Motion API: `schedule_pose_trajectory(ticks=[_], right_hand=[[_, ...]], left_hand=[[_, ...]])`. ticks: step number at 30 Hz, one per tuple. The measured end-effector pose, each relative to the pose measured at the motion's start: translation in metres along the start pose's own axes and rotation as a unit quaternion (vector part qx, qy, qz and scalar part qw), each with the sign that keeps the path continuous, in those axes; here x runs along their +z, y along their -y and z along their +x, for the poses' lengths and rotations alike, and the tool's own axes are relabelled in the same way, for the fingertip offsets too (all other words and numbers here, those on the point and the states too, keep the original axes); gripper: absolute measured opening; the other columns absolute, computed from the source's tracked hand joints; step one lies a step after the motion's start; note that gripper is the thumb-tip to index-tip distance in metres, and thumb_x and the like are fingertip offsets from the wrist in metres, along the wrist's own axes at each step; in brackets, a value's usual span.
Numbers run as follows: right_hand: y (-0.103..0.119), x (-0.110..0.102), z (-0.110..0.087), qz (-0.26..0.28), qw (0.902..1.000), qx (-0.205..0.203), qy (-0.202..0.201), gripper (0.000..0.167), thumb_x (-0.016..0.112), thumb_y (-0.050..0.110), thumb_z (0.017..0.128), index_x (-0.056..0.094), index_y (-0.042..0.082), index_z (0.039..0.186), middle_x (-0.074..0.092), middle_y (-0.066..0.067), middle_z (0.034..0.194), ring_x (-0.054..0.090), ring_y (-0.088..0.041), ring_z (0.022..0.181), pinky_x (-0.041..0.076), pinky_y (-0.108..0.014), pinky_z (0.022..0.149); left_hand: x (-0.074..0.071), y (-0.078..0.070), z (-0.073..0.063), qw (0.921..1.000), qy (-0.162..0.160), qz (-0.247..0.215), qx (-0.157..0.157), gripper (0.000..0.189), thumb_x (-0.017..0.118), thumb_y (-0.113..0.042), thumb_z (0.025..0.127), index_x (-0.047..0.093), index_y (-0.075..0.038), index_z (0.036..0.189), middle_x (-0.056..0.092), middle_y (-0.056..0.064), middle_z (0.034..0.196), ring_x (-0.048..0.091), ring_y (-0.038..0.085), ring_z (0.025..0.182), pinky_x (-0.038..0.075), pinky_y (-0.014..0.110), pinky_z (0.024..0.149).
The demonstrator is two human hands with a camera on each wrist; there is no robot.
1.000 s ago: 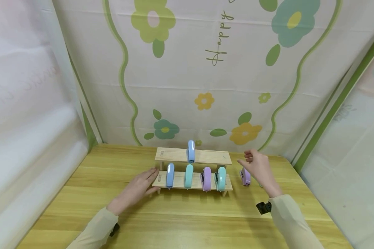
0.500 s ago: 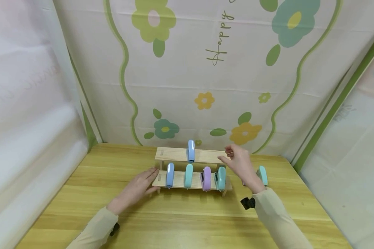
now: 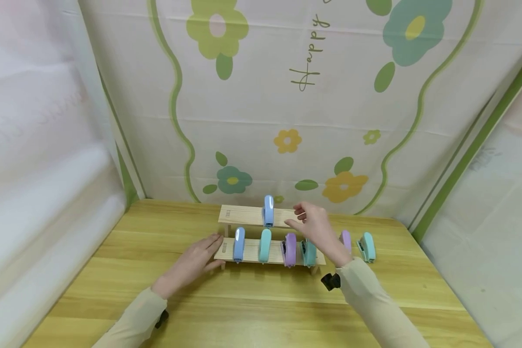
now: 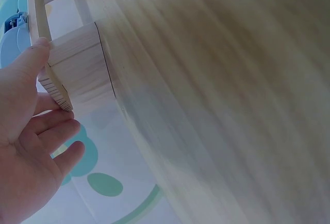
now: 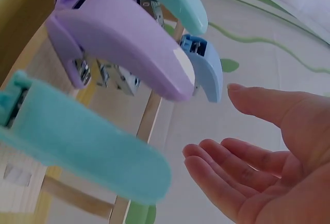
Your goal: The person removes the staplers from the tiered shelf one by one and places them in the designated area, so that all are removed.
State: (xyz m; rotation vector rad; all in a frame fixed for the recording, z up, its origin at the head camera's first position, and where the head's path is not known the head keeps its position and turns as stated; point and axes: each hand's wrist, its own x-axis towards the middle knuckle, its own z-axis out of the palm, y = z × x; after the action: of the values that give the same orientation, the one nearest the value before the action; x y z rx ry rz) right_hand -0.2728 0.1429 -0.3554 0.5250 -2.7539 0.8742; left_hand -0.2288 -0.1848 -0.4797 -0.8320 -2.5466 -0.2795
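Pale wood, two shelves on legs, standing on a wood-grain table [image 3: 261, 309], the upper shelf [image 3: 242, 214] behind and above the lower shelf [image 3: 252, 250]. On the upper: one light-blue stapler [image 3: 268, 210], near the middle. On the lower, from the person's left: one blue stapler [image 3: 239, 244], one mint stapler [image 3: 265, 245], one lilac stapler [image 3: 290, 249] and, partly covered from above by the right hand [image 3: 315, 227], one teal stapler [image 3: 310, 254]. On the table to the right of the shelves: a second lilac stapler [image 3: 345, 240], its near part behind the right forearm, with a second mint stapler [image 3: 367, 247] just beside it. Left hand [image 3: 194, 259]: at the lower shelf's left end, board pinched between thumb and forefinger, the other fingers loosely bent. Right hand: raised by the right part of the upper shelf, near the light-blue stapler but apart from it, thumb set wide of loosely bent fingers, a gap between. Two cream sleeves [image 3: 376, 302]. Behind, a white cloth [image 3: 252, 96] printed with flowers, leaves and the word "Happy", running sideways.
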Motion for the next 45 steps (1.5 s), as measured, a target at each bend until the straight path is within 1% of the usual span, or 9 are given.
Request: schedule_pose_trajectory(ticks=[6,14,19,25,32,36,41,45], right_hand=[[0.007,0.009,0.003,0.015,0.9999,-0.002,0.008,0.041,0.078,0.024,0.086,0.064,-0.002,0.115,0.071,-0.020,0.109,0.072,-0.030,0.095,0.065,-0.037,0.082],[0.016,0.021,0.009,0.036,0.9993,-0.005,0.011,0.042,0.078,0.022,0.086,0.065,-0.003,0.117,0.072,-0.018,0.110,0.072,-0.029,0.093,0.065,-0.037,0.079],[0.019,0.027,0.012,0.043,0.9990,-0.010,0.010,0.040,0.079,0.021,0.085,0.066,-0.003,0.114,0.073,-0.019,0.108,0.074,-0.030,0.091,0.066,-0.036,0.077],[0.021,0.032,0.015,0.049,0.9987,-0.010,0.011,0.041,0.078,0.022,0.086,0.066,-0.004,0.115,0.073,-0.021,0.109,0.075,-0.030,0.090,0.066,-0.034,0.074],[0.023,0.037,0.018,0.049,0.9987,-0.002,0.012,0.042,0.079,0.023,0.086,0.066,-0.005,0.114,0.074,-0.021,0.106,0.076,-0.030,0.088,0.066,-0.034,0.072],[0.025,0.040,0.019,0.049,0.9987,0.001,0.012,0.043,0.080,0.025,0.085,0.066,-0.005,0.113,0.074,-0.020,0.104,0.076,-0.028,0.085,0.066,-0.032,0.070],[0.026,0.043,0.022,0.046,0.9988,0.011,0.010,0.042,0.080,0.026,0.085,0.066,-0.003,0.111,0.074,-0.019,0.103,0.076,-0.027,0.085,0.066,-0.032,0.069],[0.025,0.044,0.023,0.043,0.9989,0.016,0.010,0.040,0.080,0.026,0.085,0.066,-0.003,0.109,0.074,-0.018,0.101,0.075,-0.026,0.085,0.066,-0.031,0.069]], left_hand=[[0.000,0.000,0.000,1.0000,0.003,0.002,-0.002,0.069,0.076,-0.036,0.086,0.055,0.009,0.135,0.059,0.026,0.136,0.061,0.037,0.123,0.056,0.045,0.102],[0.001,-0.001,0.000,1.0000,-0.002,0.003,0.002,0.069,0.076,-0.036,0.086,0.056,0.009,0.134,0.059,0.026,0.136,0.061,0.037,0.123,0.056,0.045,0.102],[0.000,-0.002,0.000,1.0000,0.004,0.003,-0.002,0.068,0.076,-0.036,0.086,0.056,0.009,0.134,0.059,0.026,0.136,0.061,0.038,0.124,0.056,0.046,0.102],[-0.001,-0.002,0.000,0.9999,0.010,0.007,-0.003,0.069,0.075,-0.036,0.087,0.055,0.008,0.135,0.058,0.026,0.137,0.060,0.037,0.125,0.055,0.046,0.103],[-0.002,-0.002,0.000,0.9999,0.008,0.009,0.002,0.069,0.075,-0.037,0.087,0.055,0.008,0.135,0.058,0.026,0.138,0.060,0.037,0.125,0.056,0.045,0.102],[-0.002,-0.003,0.000,0.9999,0.001,0.010,0.005,0.069,0.076,-0.036,0.086,0.056,0.009,0.134,0.059,0.026,0.136,0.062,0.038,0.123,0.057,0.045,0.101],[-0.002,-0.003,0.001,0.9999,-0.010,0.008,0.009,0.068,0.077,-0.035,0.084,0.057,0.009,0.132,0.060,0.026,0.134,0.063,0.038,0.121,0.058,0.045,0.099],[-0.002,-0.003,0.000,0.9999,-0.010,0.007,0.008,0.068,0.077,-0.035,0.084,0.057,0.009,0.133,0.061,0.026,0.134,0.063,0.038,0.121,0.058,0.045,0.099]])
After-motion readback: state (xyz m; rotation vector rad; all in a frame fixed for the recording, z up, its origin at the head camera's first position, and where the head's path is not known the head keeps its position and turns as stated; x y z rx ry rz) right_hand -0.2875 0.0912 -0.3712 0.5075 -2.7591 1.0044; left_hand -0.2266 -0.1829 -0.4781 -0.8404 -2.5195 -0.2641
